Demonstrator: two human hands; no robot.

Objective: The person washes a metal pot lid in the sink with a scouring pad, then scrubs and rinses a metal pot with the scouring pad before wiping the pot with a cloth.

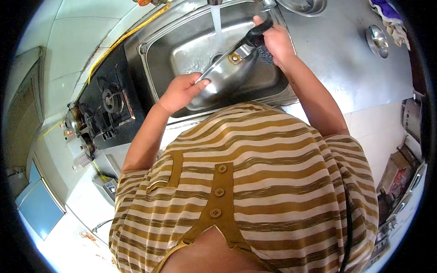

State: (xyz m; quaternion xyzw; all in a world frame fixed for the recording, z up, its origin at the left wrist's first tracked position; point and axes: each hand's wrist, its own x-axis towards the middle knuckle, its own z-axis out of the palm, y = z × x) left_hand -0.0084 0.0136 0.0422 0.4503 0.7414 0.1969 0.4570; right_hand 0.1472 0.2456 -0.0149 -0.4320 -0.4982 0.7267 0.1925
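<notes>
A shiny metal pan [226, 75] with a black handle [258, 32] is tilted on its side over the steel sink [157, 68]. At the lower left of the pan, my left hand [184, 92] is closed on the rim, thumb on the outside. My right hand [277, 43] is closed around the handle end; some of its fingers are hidden. A dark grey mesh scrubber [265, 55] shows beside the right palm, below the handle. Whether that hand grips the scrubber too, I cannot tell. Water [216, 22] runs from the faucet [215, 2] into the basin behind the pan.
Left of the sink is a black gas stove [111, 98], with a yellow hose [123, 40] along the wall. On the steel counter [327, 59] at right are a metal bowl [377, 41], a basin [304, 5] and a purple and white cloth [391, 18].
</notes>
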